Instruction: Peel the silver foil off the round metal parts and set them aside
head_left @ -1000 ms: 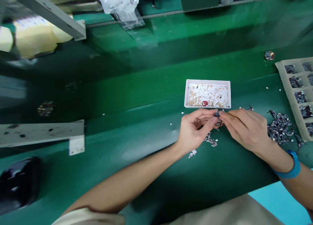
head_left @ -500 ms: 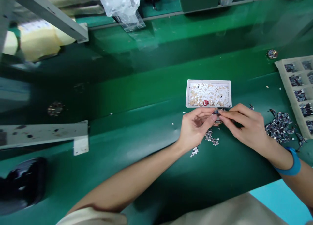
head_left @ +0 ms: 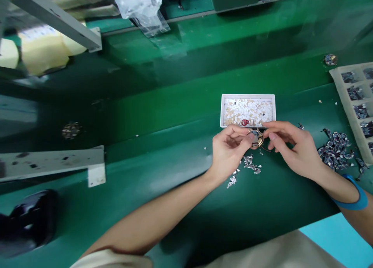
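Note:
My left hand [head_left: 229, 149] pinches a small round gold-rimmed part [head_left: 257, 138] between thumb and fingers, its grey inner face turned up. A thin wire-like piece sticks out at its lower right. Just right of it is my right hand [head_left: 294, 145], index finger and thumb apart, with nothing visible between them. Whether its fingertips touch the part's edge I cannot tell. Right behind the hands lies a white box [head_left: 223, 110] of small white and cream pieces, with a red ring-like piece [head_left: 245, 122] in it. Small silvery bits [head_left: 252, 164] lie below the hands.
A heap of dark, shiny small parts [head_left: 336, 149] lies right of my right hand. Beyond it stands a cream divided tray [head_left: 339, 83] with similar parts. One round part [head_left: 330, 59] sits at the back right, another [head_left: 71, 130] at the left. A metal bracket [head_left: 96, 167] juts in from the left.
My right hand has drawn back slightly to the right, its thumb and index finger parting from the round part. The part now shows its face and gold rim in my left hand.

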`<state>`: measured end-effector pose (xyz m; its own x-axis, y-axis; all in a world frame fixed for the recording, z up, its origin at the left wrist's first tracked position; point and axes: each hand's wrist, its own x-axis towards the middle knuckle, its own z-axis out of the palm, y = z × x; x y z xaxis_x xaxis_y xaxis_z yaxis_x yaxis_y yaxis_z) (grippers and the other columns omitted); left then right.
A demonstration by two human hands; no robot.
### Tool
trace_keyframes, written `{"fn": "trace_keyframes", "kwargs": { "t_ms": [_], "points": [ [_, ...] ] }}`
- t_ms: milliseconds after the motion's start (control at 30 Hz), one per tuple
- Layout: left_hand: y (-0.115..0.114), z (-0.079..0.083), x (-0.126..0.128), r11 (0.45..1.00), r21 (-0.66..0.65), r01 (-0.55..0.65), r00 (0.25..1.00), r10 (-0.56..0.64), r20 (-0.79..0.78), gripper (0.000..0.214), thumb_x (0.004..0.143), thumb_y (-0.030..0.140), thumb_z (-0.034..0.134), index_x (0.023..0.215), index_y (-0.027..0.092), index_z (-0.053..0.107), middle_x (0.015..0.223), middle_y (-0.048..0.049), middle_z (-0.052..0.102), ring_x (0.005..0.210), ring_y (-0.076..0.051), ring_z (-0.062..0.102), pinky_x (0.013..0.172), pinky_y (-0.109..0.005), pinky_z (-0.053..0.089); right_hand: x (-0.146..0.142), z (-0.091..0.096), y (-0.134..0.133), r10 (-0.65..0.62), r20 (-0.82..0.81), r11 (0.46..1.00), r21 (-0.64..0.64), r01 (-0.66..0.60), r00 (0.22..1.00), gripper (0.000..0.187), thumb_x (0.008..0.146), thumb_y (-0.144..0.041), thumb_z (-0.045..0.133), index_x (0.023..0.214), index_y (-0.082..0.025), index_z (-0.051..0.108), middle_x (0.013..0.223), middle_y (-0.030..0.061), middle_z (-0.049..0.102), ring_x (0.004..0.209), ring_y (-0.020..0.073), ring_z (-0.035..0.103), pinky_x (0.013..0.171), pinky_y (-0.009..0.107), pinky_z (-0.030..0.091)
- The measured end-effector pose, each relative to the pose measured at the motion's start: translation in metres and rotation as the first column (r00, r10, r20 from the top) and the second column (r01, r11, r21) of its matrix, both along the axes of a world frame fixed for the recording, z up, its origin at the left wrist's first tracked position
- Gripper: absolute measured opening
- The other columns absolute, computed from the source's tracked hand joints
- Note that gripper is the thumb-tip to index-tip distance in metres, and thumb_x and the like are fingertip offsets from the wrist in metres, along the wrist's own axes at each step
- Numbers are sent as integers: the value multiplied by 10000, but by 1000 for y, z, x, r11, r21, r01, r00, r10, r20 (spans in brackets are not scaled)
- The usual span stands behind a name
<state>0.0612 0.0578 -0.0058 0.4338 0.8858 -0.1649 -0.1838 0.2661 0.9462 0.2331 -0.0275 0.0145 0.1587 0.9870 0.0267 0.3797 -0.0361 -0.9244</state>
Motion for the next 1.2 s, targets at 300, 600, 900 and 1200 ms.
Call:
{"fn": "trace_keyframes", "kwargs": {
  "t_ms": [300,600,900,1200],
  "points": [
    [0,-2,0,1000,19,-7,1000,7,-21,184,769,235,859,824,171,695,711,-13,769,579,-147,732,608,-252,660,1,2,5,-32,-82,989,-147,20,996,245,981,-418,682,941,-181,732,748,13,705,563,95,594,492,212,469],
    [5,-7,-3,998,-14,67,998,-67,-17,283,779,365,904,837,169,708,720,-26,761,558,-149,703,605,-289,663,3,-6,9,8,-311,990,-133,-52,950,318,954,-485,724,911,-172,690,722,2,670,505,83,553,416,196,419],
    [24,32,-13,978,198,-65,983,29,180,264,843,361,897,904,199,698,768,14,773,600,-143,724,461,-225,580,10,4,3,206,262,975,-135,-175,943,279,1063,-437,590,966,-206,713,844,5,708,661,135,628,598,280,447],
    [184,-36,-94,740,504,-446,704,637,-312,150,849,53,797,789,148,699,655,86,725,618,-99,663,536,-216,508,12,-6,-2,291,624,940,-46,-337,725,100,1039,-283,639,1038,-225,720,1012,21,720,916,196,686,680,318,466]
  ]
}}
